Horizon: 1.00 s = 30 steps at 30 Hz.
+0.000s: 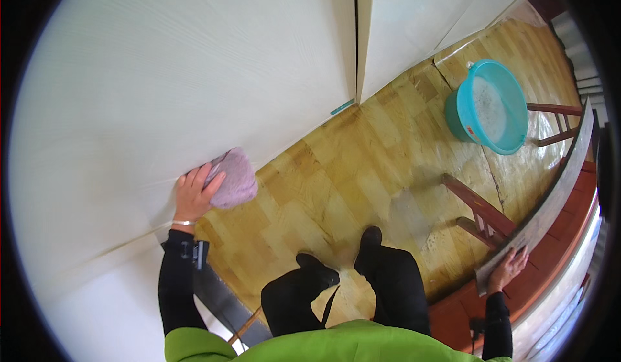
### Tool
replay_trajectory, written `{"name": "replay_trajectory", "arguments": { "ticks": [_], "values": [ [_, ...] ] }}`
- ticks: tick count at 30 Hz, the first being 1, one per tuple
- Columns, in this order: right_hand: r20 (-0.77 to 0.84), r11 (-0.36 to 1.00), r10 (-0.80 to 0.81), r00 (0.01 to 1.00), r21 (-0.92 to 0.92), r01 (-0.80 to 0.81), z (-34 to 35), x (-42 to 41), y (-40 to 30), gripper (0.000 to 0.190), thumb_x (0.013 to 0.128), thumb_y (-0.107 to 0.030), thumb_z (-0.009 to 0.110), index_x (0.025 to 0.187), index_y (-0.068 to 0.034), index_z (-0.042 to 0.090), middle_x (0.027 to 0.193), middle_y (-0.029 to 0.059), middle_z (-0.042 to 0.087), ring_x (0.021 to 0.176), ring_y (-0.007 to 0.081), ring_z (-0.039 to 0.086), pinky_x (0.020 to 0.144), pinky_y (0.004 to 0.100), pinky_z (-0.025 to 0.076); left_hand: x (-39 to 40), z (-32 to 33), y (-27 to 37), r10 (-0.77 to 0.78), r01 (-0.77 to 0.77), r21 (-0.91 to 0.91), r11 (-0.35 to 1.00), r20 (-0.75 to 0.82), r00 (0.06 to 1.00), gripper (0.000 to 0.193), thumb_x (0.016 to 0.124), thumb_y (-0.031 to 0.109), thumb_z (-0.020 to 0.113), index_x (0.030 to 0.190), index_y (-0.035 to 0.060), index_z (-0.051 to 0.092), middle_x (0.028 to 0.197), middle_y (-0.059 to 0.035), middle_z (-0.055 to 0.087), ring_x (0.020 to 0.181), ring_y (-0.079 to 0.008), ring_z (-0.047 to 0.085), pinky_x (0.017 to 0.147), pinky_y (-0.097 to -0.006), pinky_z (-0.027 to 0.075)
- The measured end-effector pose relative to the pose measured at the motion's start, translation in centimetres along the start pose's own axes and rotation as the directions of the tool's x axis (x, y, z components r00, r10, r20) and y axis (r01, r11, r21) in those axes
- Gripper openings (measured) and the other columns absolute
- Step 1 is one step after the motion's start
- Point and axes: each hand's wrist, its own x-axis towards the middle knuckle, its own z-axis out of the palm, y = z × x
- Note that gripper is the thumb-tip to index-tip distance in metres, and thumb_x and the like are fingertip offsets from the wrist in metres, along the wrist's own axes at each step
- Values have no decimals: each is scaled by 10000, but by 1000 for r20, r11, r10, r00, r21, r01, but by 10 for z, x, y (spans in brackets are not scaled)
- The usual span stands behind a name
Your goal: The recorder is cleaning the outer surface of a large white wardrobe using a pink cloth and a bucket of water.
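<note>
My left hand point(196, 190) grips a folded pinkish-lavender cloth point(236, 180), which it holds at the lower part of a smooth white panel point(194, 71). A bracelet circles that wrist, and a dark strap with a buckle sits on the black sleeve. Off to the right, my right hand point(507, 271) rests on the near end of a long grey plank point(553, 211), fingers apart and holding nothing. Reddish-brown wooden legs point(478, 204) stand beneath the plank, like those of a bench.
A turquoise plastic bucket point(463, 114) with foamy water stands on the wood-patterned floor point(339, 168), close to the plank's far legs. Another white panel point(412, 27) meets the first at a dark vertical gap. A reddish-brown ledge point(558, 250) runs behind the plank. My feet point(371, 236) are below.
</note>
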Motion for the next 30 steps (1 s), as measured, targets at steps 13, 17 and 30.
{"name": "replay_trajectory", "arguments": {
  "ticks": [13,17,30],
  "values": [
    [-33,989,143,989,-18,-144,-19,-8,-63,620,871,-347,583,1396,-89,376,1419,285,305,1271,444,335,1052,483,301,118,-57,175,-50,-35,-39,-999,909,413,381,788,247,647,1155,150,609,1168,-49,604,1134,-283,532,998,-504,391],
    [-61,987,158,986,13,-158,-24,-4,-69,658,832,-348,621,1389,-88,387,1415,287,308,1248,447,354,1038,494,322,176,-102,215,79,108,15,-994,783,616,408,831,330,573,1194,144,580,1249,-64,572,1199,-299,489,1051,-522,331],
    [349,356,789,507,413,-838,-50,-30,-98,747,796,-388,712,1337,25,405,1372,162,422,1275,321,370,1045,411,325,235,-189,235,300,267,164,-950,723,622,548,799,335,545,1300,115,500,1335,-110,510,1259,-362,435,1068,-552,312]
  ]
}}
